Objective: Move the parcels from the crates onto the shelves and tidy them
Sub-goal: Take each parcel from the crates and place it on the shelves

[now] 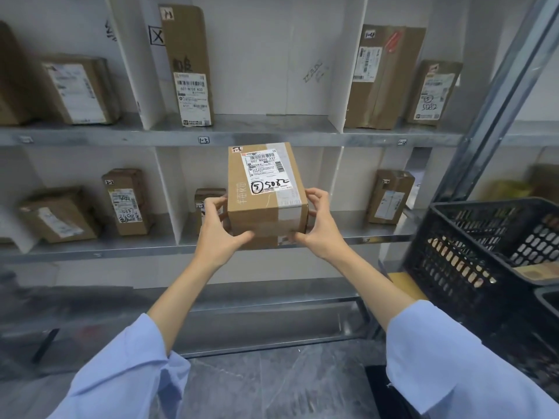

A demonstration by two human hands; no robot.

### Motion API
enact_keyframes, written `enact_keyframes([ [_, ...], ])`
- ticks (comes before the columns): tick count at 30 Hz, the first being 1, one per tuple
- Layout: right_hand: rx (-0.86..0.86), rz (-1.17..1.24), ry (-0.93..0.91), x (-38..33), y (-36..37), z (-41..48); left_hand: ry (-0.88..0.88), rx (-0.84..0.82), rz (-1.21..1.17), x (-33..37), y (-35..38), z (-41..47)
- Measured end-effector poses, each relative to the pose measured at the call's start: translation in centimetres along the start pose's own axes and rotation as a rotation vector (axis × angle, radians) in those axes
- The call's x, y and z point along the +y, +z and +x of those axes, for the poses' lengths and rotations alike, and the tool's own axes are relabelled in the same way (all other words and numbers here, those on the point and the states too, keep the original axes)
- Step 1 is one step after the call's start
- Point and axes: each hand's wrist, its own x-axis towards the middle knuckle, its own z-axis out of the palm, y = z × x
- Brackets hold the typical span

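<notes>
Cardboard is what fills the view: a brown rectangular cardboard parcel with a white shipping label (pixel 266 189) is held up in the air in front of the grey metal shelving unit with white dividers (pixel 272 133), at about the height of the lower shelf's middle bay. The left hand (pixel 219 225) grasps its left side with the thumb under the near bottom edge, and the right hand (pixel 317 220) grasps the right side, fingertips curled on the far corner (both sleeves are pale blue). The grip looks light, on fingertips rather than palms, so I would judge a slip the main risk if the parcel is tipped while being pushed in. A small brown box already standing in that bay (pixel 208 204) sits just behind the left hand; sliding the parcel in on that side could knock it back or topple it. The shelf's front lip is also close under the parcel, and catching it could jolt the hold. The black perforated plastic crate (pixel 484 252) stands to the right, well apart, with something tan lying inside.
</notes>
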Motion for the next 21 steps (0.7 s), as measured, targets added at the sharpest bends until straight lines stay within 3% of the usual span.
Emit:
enact_keyframes([
  [21,-0.012,0.025,-0.017,0.1,2.0,0.3,0.097,-0.047,0.024,-1.7,-1.5,-0.2],
])
